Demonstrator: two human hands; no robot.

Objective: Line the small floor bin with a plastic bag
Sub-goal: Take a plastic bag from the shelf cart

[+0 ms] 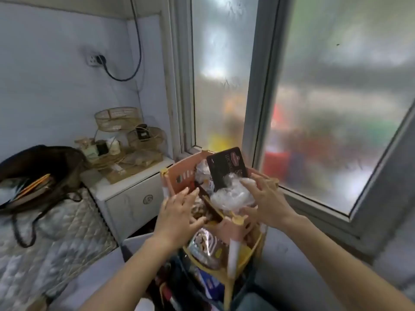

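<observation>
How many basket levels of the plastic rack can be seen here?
2: the pink top basket, where both hands reach, and the yellow basket directly beneath it. A lower level may be hidden under the clutter below.

The frosted window panes (pixel 336 97) blur everything behind them into red, yellow and green smears. The label on the dark packet (pixel 226 169) in the pink basket (pixel 179 176) is unreadable. The clear plastic (pixel 233 196) under the right hand (pixel 265 198) hides what lies beneath. The left hand (pixel 177 212) covers the basket's near-left edge. Lower shelves' contents are blurred and cut off at the bottom edge.
</observation>
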